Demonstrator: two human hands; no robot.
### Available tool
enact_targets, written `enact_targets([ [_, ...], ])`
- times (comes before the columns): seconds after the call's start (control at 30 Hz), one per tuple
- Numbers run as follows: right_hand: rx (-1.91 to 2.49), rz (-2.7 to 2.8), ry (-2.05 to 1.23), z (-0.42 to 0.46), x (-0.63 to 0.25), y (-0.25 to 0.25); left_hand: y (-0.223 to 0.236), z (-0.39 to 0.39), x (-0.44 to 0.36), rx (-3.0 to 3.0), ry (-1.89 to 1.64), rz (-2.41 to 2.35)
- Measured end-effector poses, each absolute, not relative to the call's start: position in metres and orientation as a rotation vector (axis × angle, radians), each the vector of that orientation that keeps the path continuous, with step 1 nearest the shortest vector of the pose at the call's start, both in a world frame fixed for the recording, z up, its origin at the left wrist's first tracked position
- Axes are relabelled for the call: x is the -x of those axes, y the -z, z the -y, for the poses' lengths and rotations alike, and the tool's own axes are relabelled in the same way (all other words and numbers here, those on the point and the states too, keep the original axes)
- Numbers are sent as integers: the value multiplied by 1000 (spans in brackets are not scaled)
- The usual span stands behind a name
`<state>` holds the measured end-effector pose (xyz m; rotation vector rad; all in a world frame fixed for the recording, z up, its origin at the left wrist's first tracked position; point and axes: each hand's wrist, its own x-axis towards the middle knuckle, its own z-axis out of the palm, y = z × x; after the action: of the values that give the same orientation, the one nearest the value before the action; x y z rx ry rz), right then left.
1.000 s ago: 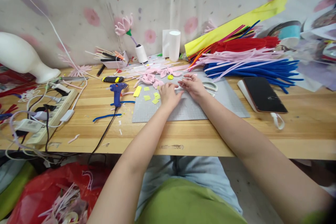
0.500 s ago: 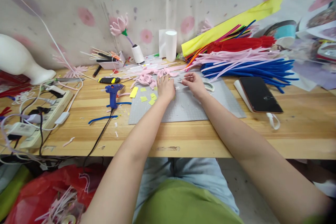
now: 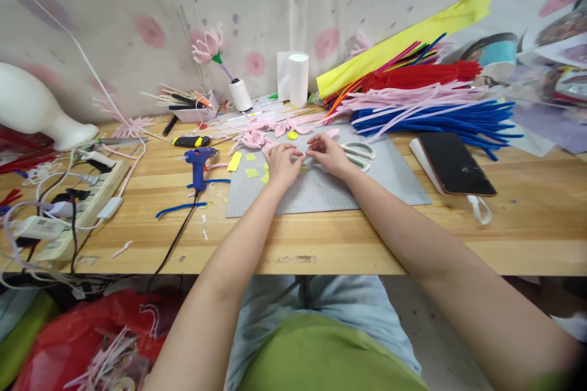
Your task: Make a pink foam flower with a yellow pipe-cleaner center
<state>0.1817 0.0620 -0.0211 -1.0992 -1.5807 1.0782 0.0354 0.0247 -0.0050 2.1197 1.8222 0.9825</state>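
Observation:
My left hand point(image 3: 284, 166) and my right hand point(image 3: 327, 155) meet fingertip to fingertip over the grey cutting mat point(image 3: 316, 195). Both are pinched closed around something small and pale, too tiny to name. Scissors point(image 3: 360, 153) with pale handles lie on the mat just beyond my right hand. Behind my hands sits a round yellow piece point(image 3: 292, 135), beside pink fuzzy petal shapes point(image 3: 257, 134). Small yellow paper squares point(image 3: 252, 173) are scattered left of my left hand, one partly hidden by it.
On the left are a blue glue gun point(image 3: 198, 168), a utility knife point(image 3: 191, 141) and a power strip point(image 3: 85, 214) with cables. Pink and blue pipe cleaners point(image 3: 431, 125) are heaped at back right, near a phone point(image 3: 456, 162). A pink flower point(image 3: 208, 46) stands behind.
My left hand has come down towards me, uncovering the round yellow piece. My right hand has shifted left and slightly nearer, away from the scissors, so the fingertips now meet.

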Motion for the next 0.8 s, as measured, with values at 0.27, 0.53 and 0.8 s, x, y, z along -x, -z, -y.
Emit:
enact_targets([
  [0.27, 1167, 1646, -965, -61, -182, 25, 11, -22, -24, -2104, -889, -1831],
  [0.53, 1374, 1771, -555, -60, -181, 20, 0, -9, -5, -2015, -1023, -1945],
  [0.8, 1295, 1850, -509, -63, -187, 27, 2, -1, 12, -1985, -1012, -2062],
])
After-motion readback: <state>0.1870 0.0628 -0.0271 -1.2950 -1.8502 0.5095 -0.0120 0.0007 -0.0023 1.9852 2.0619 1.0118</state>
